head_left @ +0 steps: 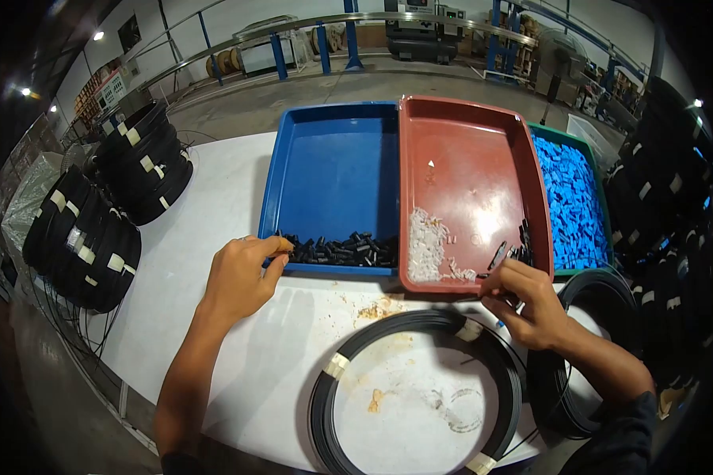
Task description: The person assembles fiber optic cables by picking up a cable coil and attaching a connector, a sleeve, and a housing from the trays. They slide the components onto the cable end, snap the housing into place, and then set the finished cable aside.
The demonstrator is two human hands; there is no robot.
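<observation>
My left hand (244, 275) is at the near left corner of the blue tray (337, 170), its thumb and forefinger closed together beside a heap of small black tubular pieces (355, 250). What the fingertips hold, if anything, is hidden. My right hand (529, 303) is curled at the near edge of the red tray (471, 178), with its fingers closed; a thin dark end shows by the fingertips, too small to name. Beside it in the tray lie black pieces (524, 247) and small clear-white pieces (426, 245). Just below is a coil of black cable (333, 400), bound with pale tape.
A green tray (604, 202) full of blue pieces (566, 198) stands to the right. A second black coil (548, 396) lies under my right forearm. Stacked coils (139, 162) stand at the table's left, more (661, 190) at far right. Yellowish crumbs (380, 307) dot the white table (269, 380).
</observation>
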